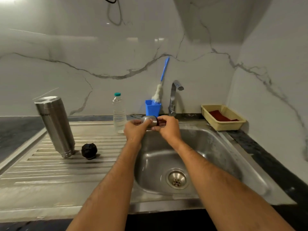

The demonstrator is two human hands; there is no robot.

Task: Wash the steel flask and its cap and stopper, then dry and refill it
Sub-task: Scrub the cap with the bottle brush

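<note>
Both hands meet over the far rim of the sink basin [208, 147], holding the steel cap [150, 120] between them, raised clear of the basin. The left hand [135, 129] curls round the cap's rounded steel end, thumb laid across its top, while the right hand [168, 126] grips the other end, where a dark band rings the cap; something dark red shows between the right fingers, too blurred to name. The cap lies on its side, its length running from 9 to 3 o'clock. Well apart from the hands, at about 9 o'clock from them, the steel flask [55, 125] stands on the ribbed draining board [50, 165], appearing to lean slightly toward 11 o'clock, its mouth end on top. Just beside the flask's base, at its 3 o'clock, the black stopper [89, 151] rests on the ribs, not touching it. A clear plastic water bottle [119, 112] with a teal lid stands upright at the board's far edge, just left of the left hand. Behind the hands, at 12 o'clock, a blue cup [152, 108] holds a bottle brush [160, 84] with a blue handle that leans against the marble wall. The tap [174, 97] rises just beside the cup at its 3 o'clock. Farther toward 3 o'clock, a yellow basket [233, 125] sits on the dark counter with a red cloth [220, 116] inside.
</note>
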